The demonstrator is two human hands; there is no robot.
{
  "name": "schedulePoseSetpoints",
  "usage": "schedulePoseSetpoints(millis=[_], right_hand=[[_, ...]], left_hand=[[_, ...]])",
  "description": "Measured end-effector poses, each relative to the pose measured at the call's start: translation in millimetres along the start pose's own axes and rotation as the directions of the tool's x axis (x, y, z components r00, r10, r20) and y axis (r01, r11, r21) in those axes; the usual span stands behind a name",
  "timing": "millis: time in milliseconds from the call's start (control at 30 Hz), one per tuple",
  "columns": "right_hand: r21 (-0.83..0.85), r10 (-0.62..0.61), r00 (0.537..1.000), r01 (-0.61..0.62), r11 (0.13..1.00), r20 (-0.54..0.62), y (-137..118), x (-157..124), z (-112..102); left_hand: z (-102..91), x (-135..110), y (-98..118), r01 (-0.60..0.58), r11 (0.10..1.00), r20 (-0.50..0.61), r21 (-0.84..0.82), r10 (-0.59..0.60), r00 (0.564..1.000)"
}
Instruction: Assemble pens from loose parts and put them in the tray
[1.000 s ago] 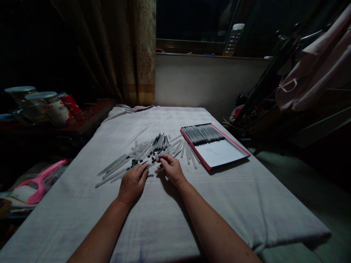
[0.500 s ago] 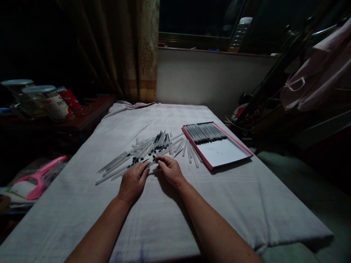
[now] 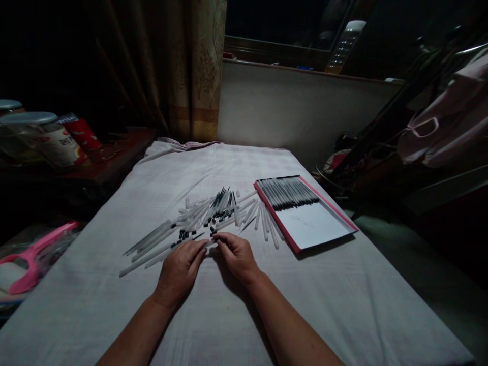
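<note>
A translucent pen barrel [image 3: 211, 243] lies between the fingertips of both hands, low over the cloth. My left hand [image 3: 180, 269] pinches its left end, and my right hand [image 3: 237, 255] pinches its right end; the fingers cover most of it. Just beyond them spreads a loose pile of clear pen barrels [image 3: 198, 212], with small black caps [image 3: 185, 235] and dark, thin pen refills [image 3: 222, 199] among it. Longer clear tubes [image 3: 149, 243] stretch out at the left. To the right, an open red-edged box [image 3: 277, 223] holds a row of pens [image 3: 288, 192] in its far half.
A pale cloth [image 3: 305, 310] covers the table. Lidded jars [image 3: 46, 140] and a red packet [image 3: 82, 134] stand on a dark side table at left. Pink-handled scissors [image 3: 32, 259] lie below. A bottle [image 3: 346, 46] stands on the windowsill, and pink fabric [image 3: 446, 117] hangs at right.
The camera view has shifted slightly, so the table and pile sit a little lower in the picture. Both hands keep their pinch on the pen barrel, nearly unmoved over the cloth.
</note>
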State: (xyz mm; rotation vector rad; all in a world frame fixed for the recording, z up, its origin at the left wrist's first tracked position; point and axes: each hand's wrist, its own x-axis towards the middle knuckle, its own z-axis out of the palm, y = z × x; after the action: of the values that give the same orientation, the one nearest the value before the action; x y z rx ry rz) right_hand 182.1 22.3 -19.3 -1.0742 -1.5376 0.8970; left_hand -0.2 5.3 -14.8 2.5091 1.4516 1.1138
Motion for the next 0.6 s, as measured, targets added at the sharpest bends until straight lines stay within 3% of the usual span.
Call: schedulePoseSetpoints(millis=[200, 333, 467, 600], right_hand=[[-0.111, 0.026, 1.0, -0.026, 0.993, 0.002, -5, -1, -7], [-0.223, 0.047, 0.998, -0.058, 0.973, -0.052, -1, 6, -22], [-0.375, 0.055, 0.993, -0.091, 0.923, -0.106, 5, 12, -36], [-0.341, 0.103, 0.992, -0.124, 0.932, -0.079, 6, 12, -40]], left_hand=[[2.5, 9, 0, -0.043, 0.999, 0.023, 0.009, 0.043, 0.999], [16.7, 29, 3, -0.124, 0.992, 0.079, -0.021, 0.126, 0.989], [30.7, 38, 7, -0.13, 0.988, 0.109, -0.086, 0.139, 0.984], [30.7, 37, 6, -0.119, 0.984, 0.115, -0.13, 0.134, 0.984]])
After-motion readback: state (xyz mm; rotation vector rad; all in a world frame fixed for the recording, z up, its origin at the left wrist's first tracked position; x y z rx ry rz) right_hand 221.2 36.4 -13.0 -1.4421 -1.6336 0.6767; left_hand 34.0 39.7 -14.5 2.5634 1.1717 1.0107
